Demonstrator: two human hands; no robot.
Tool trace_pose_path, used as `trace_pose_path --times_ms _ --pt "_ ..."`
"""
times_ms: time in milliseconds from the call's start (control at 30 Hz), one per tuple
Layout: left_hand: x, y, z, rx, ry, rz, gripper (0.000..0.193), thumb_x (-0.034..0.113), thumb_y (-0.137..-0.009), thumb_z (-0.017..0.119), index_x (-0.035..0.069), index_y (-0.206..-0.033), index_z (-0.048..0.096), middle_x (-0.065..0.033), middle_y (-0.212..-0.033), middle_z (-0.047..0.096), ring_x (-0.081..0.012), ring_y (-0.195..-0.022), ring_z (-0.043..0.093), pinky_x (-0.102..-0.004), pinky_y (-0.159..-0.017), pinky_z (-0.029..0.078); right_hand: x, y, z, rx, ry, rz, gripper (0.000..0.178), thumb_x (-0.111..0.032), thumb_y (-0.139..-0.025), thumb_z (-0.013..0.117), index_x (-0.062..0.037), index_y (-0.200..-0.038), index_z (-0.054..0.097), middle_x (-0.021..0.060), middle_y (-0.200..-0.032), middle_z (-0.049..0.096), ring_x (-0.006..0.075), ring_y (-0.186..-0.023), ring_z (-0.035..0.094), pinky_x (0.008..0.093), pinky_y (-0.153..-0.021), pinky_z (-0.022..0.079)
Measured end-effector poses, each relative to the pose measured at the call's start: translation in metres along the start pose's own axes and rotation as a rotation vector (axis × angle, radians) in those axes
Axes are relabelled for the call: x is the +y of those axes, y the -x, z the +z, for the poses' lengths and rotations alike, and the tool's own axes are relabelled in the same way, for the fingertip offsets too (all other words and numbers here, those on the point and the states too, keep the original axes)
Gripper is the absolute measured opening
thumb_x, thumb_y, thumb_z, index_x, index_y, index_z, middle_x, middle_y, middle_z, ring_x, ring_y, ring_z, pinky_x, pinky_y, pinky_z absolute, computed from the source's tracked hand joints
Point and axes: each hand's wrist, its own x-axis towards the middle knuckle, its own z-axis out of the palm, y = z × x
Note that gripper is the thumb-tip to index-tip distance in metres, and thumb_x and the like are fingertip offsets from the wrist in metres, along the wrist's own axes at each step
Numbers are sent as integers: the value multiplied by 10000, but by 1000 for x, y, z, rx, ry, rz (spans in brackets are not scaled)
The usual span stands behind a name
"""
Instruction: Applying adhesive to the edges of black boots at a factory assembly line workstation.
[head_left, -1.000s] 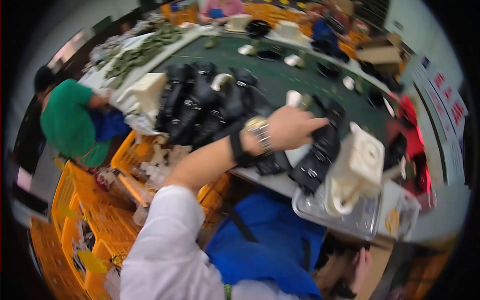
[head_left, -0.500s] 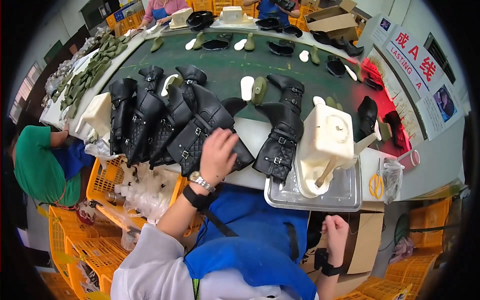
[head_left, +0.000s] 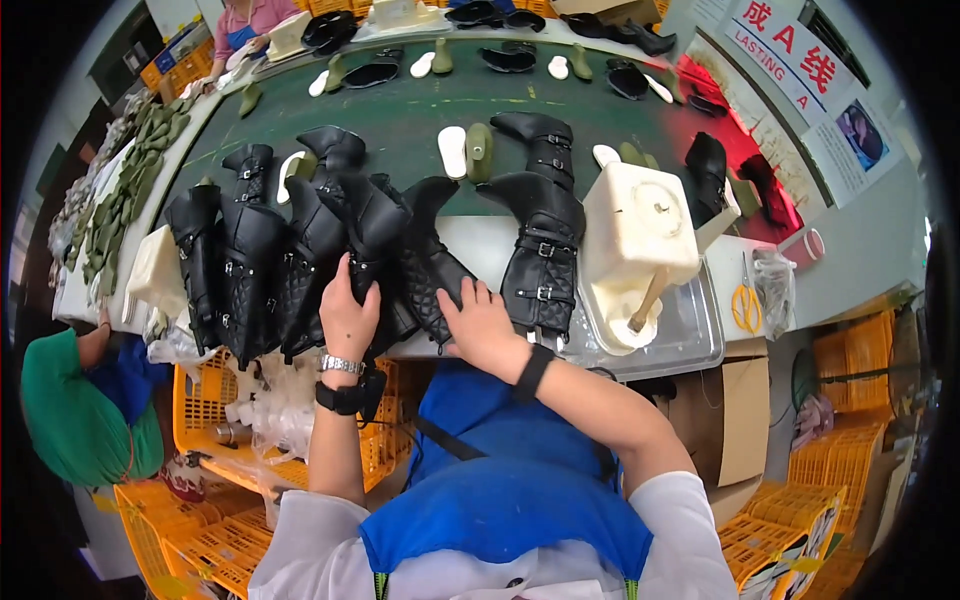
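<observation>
Clearly, the table is the largest thing here, its green belt [head_left: 400,125] running across the view with a pale edge on the near side. A co-worker [head_left: 85,415] in a green top is at the far left. The person wears a blue apron [head_left: 510,505], and an orange crate [head_left: 190,400] holding clear plastic stands below the table edge. Black boots [head_left: 250,240] with buckles lie side by side on the left of the near edge, and two more [head_left: 545,240] lie just left of a white container [head_left: 640,220]. That container stands in a clear tray [head_left: 712,335]. Between these groups are the two boots under the hands. The left hand [head_left: 350,320] touches one boot [head_left: 378,225], thumb and forefinger apart; whether it grips cannot be told. The right hand [head_left: 485,330] lies with fingers loosely spread on the lower part of the other boot [head_left: 425,255], pinching nothing visible. Beyond them, a white insole [head_left: 452,152] lies beside a green piece [head_left: 479,150]. Scissors [head_left: 746,308] with orange handles rest right of the tray. Smallest is the silver watch [head_left: 342,365] on the left wrist.
</observation>
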Motion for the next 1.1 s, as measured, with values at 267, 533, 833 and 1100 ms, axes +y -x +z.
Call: trace_pose_path --times_ms 267,533,833,1100 --pt "2 0 -10 115 240 -33 447 59 -773 532 -4 -1201 420 -214 -999 580 -343 -904 573 -352 -755 445 0 -12 32 130 184 -38 489 -154 -722 519 2 -1182 453 302 -985 527 336 -844 553 362 -665 456" --pt "12 1 -14 82 247 -36 505 20 -789 503 25 -1269 345 -168 -1032 577 -243 -926 574 -290 -812 419 21 -26 10 170 -293 224 269 -61 -658 559 5 -912 497 191 -696 583 371 -670 581 438 -596 469" --pt "15 11 17 20 -69 324 677 -5 -683 578 43 -1300 303 -239 -1152 449 -379 -1028 451 -409 -878 367 32 -2 -63 708 -1690 368 328 74 -743 409 48 -1043 537 56 -881 604 128 -810 555 248 -712 439" --pt "45 16 14 -307 -324 370 673 123 -643 660 117 -1258 388 -139 -1204 441 -287 -1087 431 -407 -880 366 65 70 -117 932 -737 273 342 26 -736 479 30 -1075 521 115 -1006 581 213 -921 564 341 -817 450"
